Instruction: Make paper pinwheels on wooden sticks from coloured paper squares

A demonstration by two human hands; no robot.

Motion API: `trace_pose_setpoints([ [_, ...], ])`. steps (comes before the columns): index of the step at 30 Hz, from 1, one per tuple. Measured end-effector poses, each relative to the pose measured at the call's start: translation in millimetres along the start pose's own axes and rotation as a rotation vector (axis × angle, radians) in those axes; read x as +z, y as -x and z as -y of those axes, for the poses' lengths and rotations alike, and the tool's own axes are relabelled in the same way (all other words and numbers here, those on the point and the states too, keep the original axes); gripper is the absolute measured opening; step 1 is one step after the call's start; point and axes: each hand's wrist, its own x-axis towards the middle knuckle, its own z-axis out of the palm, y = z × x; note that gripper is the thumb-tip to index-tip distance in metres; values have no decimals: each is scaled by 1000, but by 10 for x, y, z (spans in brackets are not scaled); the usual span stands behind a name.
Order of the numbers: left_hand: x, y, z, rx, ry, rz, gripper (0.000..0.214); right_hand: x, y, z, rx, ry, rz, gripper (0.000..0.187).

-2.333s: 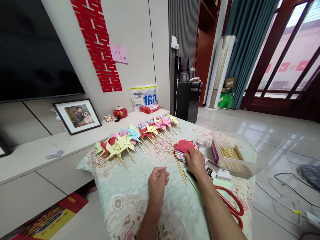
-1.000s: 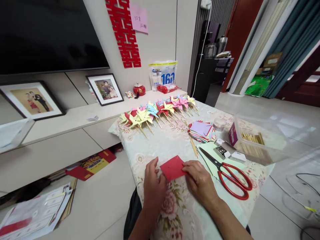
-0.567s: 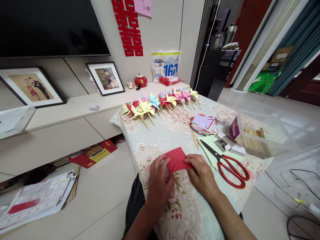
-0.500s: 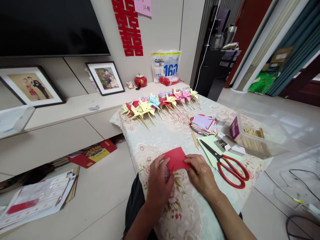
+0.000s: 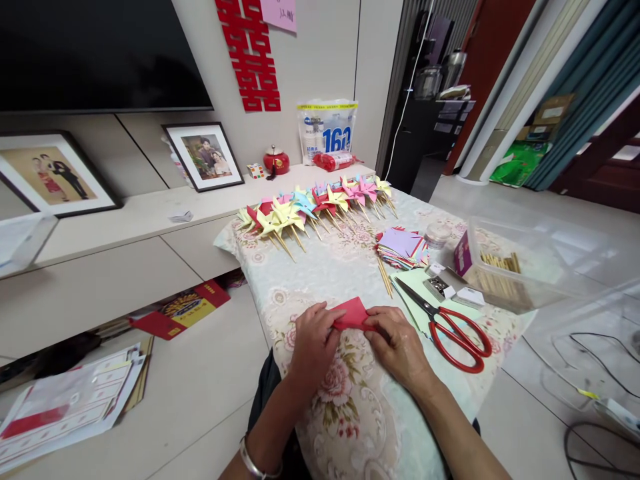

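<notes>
A red paper square [image 5: 355,312] lies folded over on the floral tablecloth [image 5: 320,280] near the table's front. My left hand [image 5: 313,347] pinches its left edge with closed fingers. My right hand [image 5: 397,347] presses and pinches its right edge. A row of coloured paper pinwheels [image 5: 310,203] on wooden sticks lies across the far part of the table. A stack of coloured paper squares [image 5: 403,247] sits right of centre, with loose wooden sticks [image 5: 384,275] beside it.
Red-handled scissors [image 5: 450,327] lie on green paper to the right of my hands. A clear plastic box [image 5: 505,270] holds more sticks. A small clear jar [image 5: 437,233] stands behind the paper stack. Framed photos [image 5: 203,155] lean on the low cabinet at left.
My right hand took a red square from the stack and brought it to the front. Both hands now hold it, and it has gone from flat to folded over.
</notes>
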Motion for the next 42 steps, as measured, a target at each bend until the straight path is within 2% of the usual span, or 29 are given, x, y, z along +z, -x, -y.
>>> trace_pose_setpoints([
  [5,42,-124,-45,-58,38,-17,30,-22,-23,-2,25,-34,-21,23],
  [11,88,-216,-52,-98,5,-32,30,2,-62,-65,155,-29,-80,30],
  [14,129,-236,-27,-88,-9,-62,29,31,-79,-87,190,20,-70,35],
  [24,250,-273,-10,-41,-129,-163,31,30,-70,-60,133,108,-74,36],
  [29,235,-264,-87,-23,-226,-135,31,11,-60,-41,96,110,-68,33],
  [37,267,-208,-122,139,-379,-163,13,14,-52,-20,91,82,-65,22],
  [42,324,-81,-95,269,-430,-189,16,26,-50,-27,87,78,-51,21],
])
